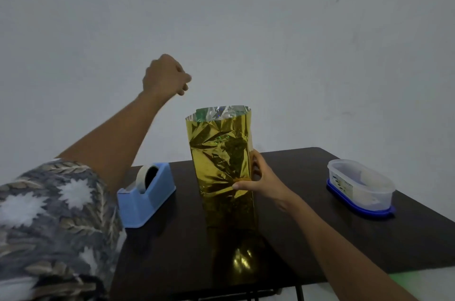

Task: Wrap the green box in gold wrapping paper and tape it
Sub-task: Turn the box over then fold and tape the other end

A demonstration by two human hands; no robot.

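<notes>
- Fingers [256,167] of the right hand [262,183] curl round the right side of the gold paper [221,153], and the thumb presses on the front. This hand holds the parcel tight.
- Fingers [183,89] of the left hand [165,76] are curled into a fist, high in the air, up and to the left of the parcel. It is too blurry to tell if they pinch something tiny.
- The green box [202,111] is inside the gold paper. Only a small green bit peeks out at the open top, where the silver inside of the paper shows.
- The parcel stands up tall in the middle of the dark table [307,177]. The paper is crinkled and shiny.
- A blue tape holder [147,199] sits on the table to the left of the parcel, near it but not touching. A roll of tape [144,177] sits in it.
- A clear plastic tub [359,185] rests on its blue lid [357,207] at the right side of the table, well apart from the parcel.
- A leafy sleeve [49,214] covers the top of the left arm.
- A plain pale wall [295,29] is behind it all.
</notes>
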